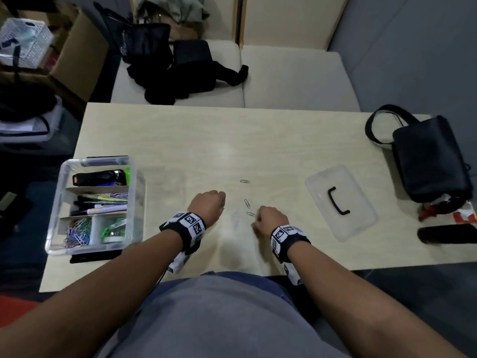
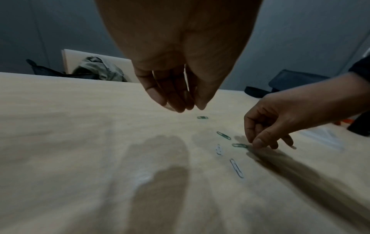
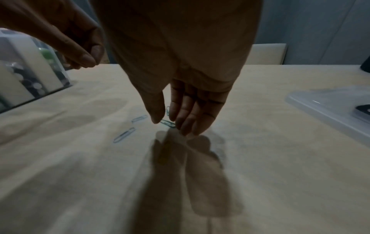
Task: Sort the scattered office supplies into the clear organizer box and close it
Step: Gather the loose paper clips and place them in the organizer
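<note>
Several paper clips lie on the table between my hands, among them a green clip (image 2: 240, 145) (image 3: 167, 123) and a pale one (image 2: 236, 168). My right hand (image 3: 164, 123) reaches down to the table and pinches the end of the green clip between thumb and forefinger. My left hand (image 2: 180, 107) hovers just above the table to the left, its fingers bunched and pointing down; whether it holds anything is not visible. The clear organizer box (image 1: 62, 202) stands open at the left, with markers, coloured clips and other supplies in its compartments. Its clear lid (image 1: 361, 223) lies at the right.
A black shoulder bag (image 1: 431, 161) lies at the table's right end, with red-and-white packaging (image 1: 462, 215) and a black object (image 1: 446, 235) near it. Beyond the far edge is a cream bench (image 1: 289, 78) with black bags. My torso is against the near edge.
</note>
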### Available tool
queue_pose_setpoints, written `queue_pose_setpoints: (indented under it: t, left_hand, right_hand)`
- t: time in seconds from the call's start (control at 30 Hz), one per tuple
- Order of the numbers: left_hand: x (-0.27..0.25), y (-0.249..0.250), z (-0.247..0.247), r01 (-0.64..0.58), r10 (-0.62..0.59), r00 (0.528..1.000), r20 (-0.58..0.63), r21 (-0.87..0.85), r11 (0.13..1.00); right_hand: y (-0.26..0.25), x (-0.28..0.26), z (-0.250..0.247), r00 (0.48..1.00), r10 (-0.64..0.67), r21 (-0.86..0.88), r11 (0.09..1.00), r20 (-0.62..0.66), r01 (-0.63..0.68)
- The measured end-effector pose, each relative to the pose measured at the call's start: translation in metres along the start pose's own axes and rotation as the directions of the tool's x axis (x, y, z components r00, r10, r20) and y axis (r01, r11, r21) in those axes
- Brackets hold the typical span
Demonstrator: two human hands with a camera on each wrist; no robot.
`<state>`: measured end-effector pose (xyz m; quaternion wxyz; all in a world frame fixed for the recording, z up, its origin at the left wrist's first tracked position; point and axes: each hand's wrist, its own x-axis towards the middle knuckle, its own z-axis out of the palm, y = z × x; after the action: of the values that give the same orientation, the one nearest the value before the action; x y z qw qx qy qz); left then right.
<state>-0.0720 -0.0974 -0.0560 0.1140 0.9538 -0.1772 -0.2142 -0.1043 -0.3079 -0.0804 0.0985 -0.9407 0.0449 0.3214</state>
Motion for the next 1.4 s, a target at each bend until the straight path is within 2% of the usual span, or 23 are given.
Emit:
queue_pose_setpoints:
  t: [0.17, 0.37, 0.5, 0.67, 0.8, 0.93, 1.13, 1.3, 1.4]
  left_hand:
    - [0.011, 0.025, 0.027, -0.052, 0.030, 0.981, 0.193, 0.110, 0.993]
    - [0.021, 0.048, 0.046, 0.009, -0.034, 0.978, 0.205, 0.123, 0.992]
    - [0.028, 0.056, 0.052, 0.049, -0.079, 0.968, 0.237, 0.132, 0.990]
    - [0.032, 0.061, 0.053, -0.063, 0.007, 0.956, 0.292, 0.184, 0.981]
    - [0.034, 0.061, 0.051, -0.122, 0.067, 0.965, 0.254, 0.208, 0.970]
    - [0.032, 0.056, 0.054, -0.102, 0.051, 0.975, 0.218, 0.233, 0.967]
    - [0.027, 0.051, 0.058, -0.108, 0.042, 0.962, 0.270, 0.235, 0.966]
    - [0.023, 0.049, 0.058, -0.088, 0.045, 0.969, 0.242, 0.167, 0.982]
    - [0.026, 0.040, 0.055, -0.040, 0.025, 0.985, 0.170, 0.087, 0.995]
  right_hand:
    - [0.007, 0.003, 0.013, 1.000, -0.015, -0.027, 1.000, 0.027, 0.016]
    - [0.004, -0.004, 0.020, 0.987, -0.160, -0.107, 0.982, -0.010, 0.158]
    - [0.021, -0.009, 0.026, 0.990, -0.139, -0.023, 0.990, -0.038, 0.138]
    - [0.030, -0.003, 0.024, 0.967, -0.254, -0.050, 0.966, -0.001, 0.253]
    - [0.030, -0.001, 0.022, 0.952, -0.306, -0.096, 0.947, 0.024, 0.307]
    - [0.030, 0.003, 0.019, 0.936, -0.351, -0.086, 0.932, 0.026, 0.352]
    - [0.021, 0.017, 0.011, 0.934, -0.355, -0.015, 0.935, -0.038, 0.355]
    - [0.012, 0.021, 0.011, 0.935, -0.351, -0.006, 0.936, -0.059, 0.351]
    - [0.012, 0.021, 0.013, 0.933, -0.347, -0.038, 0.938, -0.093, 0.345]
